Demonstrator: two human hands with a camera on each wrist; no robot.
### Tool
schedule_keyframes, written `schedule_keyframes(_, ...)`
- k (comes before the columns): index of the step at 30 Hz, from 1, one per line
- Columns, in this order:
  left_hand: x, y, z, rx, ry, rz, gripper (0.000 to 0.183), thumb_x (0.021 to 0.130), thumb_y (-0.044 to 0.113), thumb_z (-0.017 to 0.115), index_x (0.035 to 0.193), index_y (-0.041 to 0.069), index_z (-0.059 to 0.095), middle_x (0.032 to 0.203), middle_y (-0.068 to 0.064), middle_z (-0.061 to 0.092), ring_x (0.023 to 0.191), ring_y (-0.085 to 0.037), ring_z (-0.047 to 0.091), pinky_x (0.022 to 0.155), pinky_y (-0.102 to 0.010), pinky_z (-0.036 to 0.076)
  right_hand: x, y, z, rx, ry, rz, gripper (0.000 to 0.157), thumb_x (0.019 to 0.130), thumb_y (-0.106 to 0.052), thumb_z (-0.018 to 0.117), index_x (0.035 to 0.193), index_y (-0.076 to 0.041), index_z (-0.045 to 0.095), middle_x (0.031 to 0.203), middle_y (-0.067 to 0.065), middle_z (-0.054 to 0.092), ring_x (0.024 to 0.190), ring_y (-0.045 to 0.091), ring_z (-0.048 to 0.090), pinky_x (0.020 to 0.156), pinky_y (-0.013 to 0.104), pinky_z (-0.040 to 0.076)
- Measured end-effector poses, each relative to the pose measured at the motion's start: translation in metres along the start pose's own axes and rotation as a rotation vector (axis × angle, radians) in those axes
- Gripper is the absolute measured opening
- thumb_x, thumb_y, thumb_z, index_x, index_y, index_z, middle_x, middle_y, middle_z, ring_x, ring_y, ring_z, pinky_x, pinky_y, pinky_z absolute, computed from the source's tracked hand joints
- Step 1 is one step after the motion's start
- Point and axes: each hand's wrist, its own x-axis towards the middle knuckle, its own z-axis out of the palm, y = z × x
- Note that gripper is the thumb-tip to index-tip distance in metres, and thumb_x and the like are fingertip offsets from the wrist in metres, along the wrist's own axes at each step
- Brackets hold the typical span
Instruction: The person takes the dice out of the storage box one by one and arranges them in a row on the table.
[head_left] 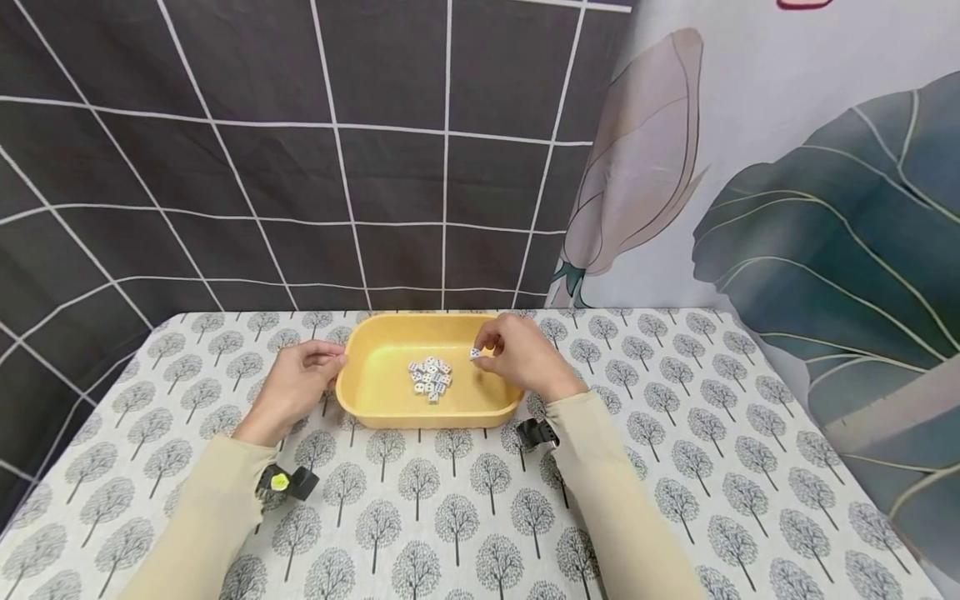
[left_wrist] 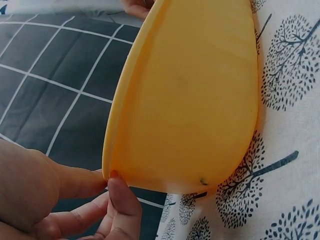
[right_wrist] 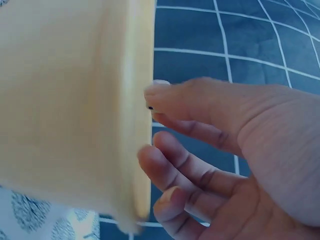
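A yellow plastic basin (head_left: pixel 435 421) stands on the table, with a pile of white dice (head_left: pixel 431 377) on its floor. My left hand (head_left: pixel 294 382) pinches the basin's left rim between thumb and forefinger, as the left wrist view also shows. Over the basin's right end, my right hand (head_left: pixel 525 354) pinches a single white die (head_left: pixel 475 353) between thumb and forefinger. In the right wrist view only a bit of that die (right_wrist: pixel 150 107) peeks out beside the thumb, and the other fingers curl loosely below.
A white cloth with a tree print (head_left: pixel 457 517) covers the table. Behind it hangs a dark curtain with white grid lines (head_left: pixel 390 183); a flower-printed curtain (head_left: pixel 750 208) hangs at the right. Black wrist straps (head_left: pixel 536 433) sit at both cuffs.
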Motion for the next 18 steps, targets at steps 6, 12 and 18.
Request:
schedule_keyframes(6,0.001,0.002,-0.002,0.034,-0.002,0.016,0.037,0.106,0.019,0.055,0.136,-0.003,0.054,0.119,-0.016,0.064,0.091,-0.015,0.064,0.079,-0.022,0.059,-0.003,0.003,-0.013,0.025,0.021,-0.002,0.012,0.086,-0.012,0.082,0.096,-0.010,0.076,0.092,0.005,0.067,0.086,0.018,0.060,0.075,0.027,0.053)
schedule_keyframes(12,0.002,0.001,-0.003,0.027,-0.012,0.017,0.038,0.106,0.020,0.055,0.136,-0.003,0.054,0.120,-0.016,0.065,0.091,-0.015,0.066,0.080,-0.021,0.059,-0.006,0.005,-0.022,0.044,0.020,0.009,0.014,0.085,-0.011,0.082,0.097,-0.009,0.076,0.094,0.006,0.068,0.088,0.020,0.061,0.079,0.030,0.054)
schedule_keyframes(18,0.002,-0.001,-0.002,0.009,-0.022,0.019,0.038,0.106,0.020,0.056,0.136,-0.003,0.054,0.118,-0.015,0.065,0.089,-0.012,0.065,0.079,-0.020,0.059,-0.011,0.011,-0.028,0.033,0.022,0.035,0.013,0.085,-0.012,0.082,0.096,-0.010,0.076,0.092,0.005,0.068,0.086,0.020,0.060,0.078,0.030,0.052)
